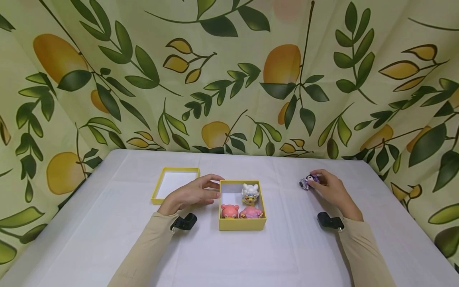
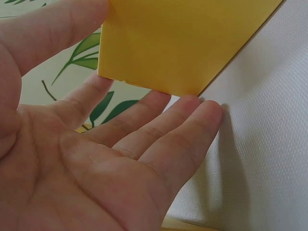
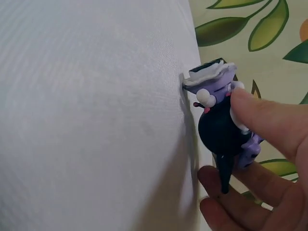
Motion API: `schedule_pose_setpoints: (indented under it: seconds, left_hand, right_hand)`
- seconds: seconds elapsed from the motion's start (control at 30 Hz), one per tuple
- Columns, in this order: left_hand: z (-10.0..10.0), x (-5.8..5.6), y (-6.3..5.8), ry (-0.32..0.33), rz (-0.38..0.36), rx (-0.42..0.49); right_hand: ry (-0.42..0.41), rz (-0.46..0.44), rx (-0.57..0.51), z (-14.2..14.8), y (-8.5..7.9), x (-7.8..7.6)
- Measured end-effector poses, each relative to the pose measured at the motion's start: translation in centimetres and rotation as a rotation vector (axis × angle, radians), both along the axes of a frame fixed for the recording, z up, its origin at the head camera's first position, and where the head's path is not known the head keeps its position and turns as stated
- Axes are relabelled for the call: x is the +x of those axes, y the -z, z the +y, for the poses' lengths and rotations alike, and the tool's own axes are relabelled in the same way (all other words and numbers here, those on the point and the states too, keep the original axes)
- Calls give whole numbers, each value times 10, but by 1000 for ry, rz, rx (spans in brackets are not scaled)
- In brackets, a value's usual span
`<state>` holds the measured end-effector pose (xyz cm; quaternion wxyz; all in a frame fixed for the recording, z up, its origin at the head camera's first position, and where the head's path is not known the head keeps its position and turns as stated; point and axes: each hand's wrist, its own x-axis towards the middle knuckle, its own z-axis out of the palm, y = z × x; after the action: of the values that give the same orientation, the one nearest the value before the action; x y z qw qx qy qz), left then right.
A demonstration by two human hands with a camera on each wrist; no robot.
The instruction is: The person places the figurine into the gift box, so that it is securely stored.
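A yellow box [image 1: 242, 225] with a white inside stands open on the table. In it are a figurine with a white hood [image 1: 250, 191], a coral-pink eared figurine [image 1: 230, 211] and a pink figurine [image 1: 251, 212]. My left hand [image 1: 193, 192] is at the box's left wall, its fingers [image 2: 185, 125] extended and fingertips right at the wall's edge in the left wrist view. Over at the right, my right hand [image 1: 331, 189] pinches a purple and black figurine [image 3: 221, 127] between thumb and fingers. It lies tilted, close over the tabletop.
Left of the box lies a shallow yellow-rimmed lid [image 1: 157, 181], white inside, partly behind my left hand. A white cloth [image 1: 287, 251] covers the table. Behind the far edge hangs a leaf-patterned curtain [image 1: 233, 107].
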<state>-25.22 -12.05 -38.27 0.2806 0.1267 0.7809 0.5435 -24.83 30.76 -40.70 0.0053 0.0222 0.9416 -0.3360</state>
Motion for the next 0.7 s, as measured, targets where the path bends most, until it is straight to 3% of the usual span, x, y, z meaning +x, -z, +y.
schedule_pose_setpoints:
  seconds: [0.27,0.7]
  left_hand:
    - [0,1,0,5,5,16]
    - [0,1,-1,1,4,7]
  right_hand:
    - [-44,91,-14,-2,-2,3]
    - [-45,139,-18,-9,-6,3]
